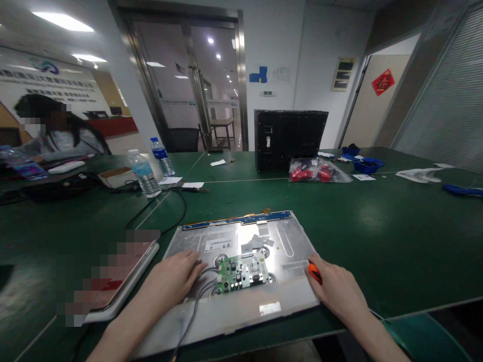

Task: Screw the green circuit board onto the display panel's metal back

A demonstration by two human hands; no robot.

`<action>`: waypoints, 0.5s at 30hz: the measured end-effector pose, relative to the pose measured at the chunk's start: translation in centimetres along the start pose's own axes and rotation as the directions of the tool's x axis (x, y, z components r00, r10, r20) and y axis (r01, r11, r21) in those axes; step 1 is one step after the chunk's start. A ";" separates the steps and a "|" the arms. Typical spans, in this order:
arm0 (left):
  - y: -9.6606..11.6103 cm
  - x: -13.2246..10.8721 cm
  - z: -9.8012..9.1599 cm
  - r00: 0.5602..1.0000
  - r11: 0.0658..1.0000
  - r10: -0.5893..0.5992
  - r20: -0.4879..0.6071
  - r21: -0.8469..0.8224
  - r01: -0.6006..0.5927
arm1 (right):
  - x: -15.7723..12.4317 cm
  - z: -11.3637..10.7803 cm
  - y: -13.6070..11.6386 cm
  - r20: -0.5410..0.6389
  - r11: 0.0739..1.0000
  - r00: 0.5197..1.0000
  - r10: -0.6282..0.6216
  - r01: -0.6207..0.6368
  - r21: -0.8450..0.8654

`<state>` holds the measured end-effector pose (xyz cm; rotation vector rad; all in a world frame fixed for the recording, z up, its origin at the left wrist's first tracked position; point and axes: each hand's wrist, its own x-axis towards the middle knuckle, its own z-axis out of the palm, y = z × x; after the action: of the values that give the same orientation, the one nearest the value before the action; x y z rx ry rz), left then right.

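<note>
A metal-backed display panel (298,286) lies on the green table in front of me. It has a green circuit board (245,271) at its middle and a blue board strip (264,218) along the far edge. Grey cables (198,301) run from the circuit board toward the near edge. My left hand (181,274) rests on the panel's left part, fingers loosely bent and apart, close to the cables. At the right edge, my right hand (335,284) is closed round an orange-handled tool (314,272); its working end is hidden.
Left of the panel lies a flat tablet-like device (128,281), partly blurred. Water bottles (145,173) and a dark cable (184,206) are beyond it. A black monitor-like unit (290,138) stands behind a bag of red parts (317,171). A person (71,136) sits far left.
</note>
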<state>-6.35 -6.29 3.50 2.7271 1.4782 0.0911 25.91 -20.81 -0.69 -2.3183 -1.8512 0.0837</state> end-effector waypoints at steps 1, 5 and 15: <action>0.5 0.9 -0.7 1.000 1.000 0.005 -0.012 0.013 -0.005 | 0.0 0.0 0.0 0.008 1.000 1.000 0.001 -0.001 -0.009; 1.6 4.7 -2.3 0.994 0.994 0.108 0.010 0.028 -0.108 | 0.0 0.0 -0.1 0.015 0.999 1.000 0.006 -0.005 -0.035; 2.3 9.2 -0.2 0.972 0.951 0.237 0.000 -0.203 -0.232 | 2.6 -4.9 -1.3 -0.207 0.901 0.975 -0.086 0.165 0.400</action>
<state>0.54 0.17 4.18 2.7112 1.0661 0.2020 25.97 -18.46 4.55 -1.8486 -1.6900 0.2162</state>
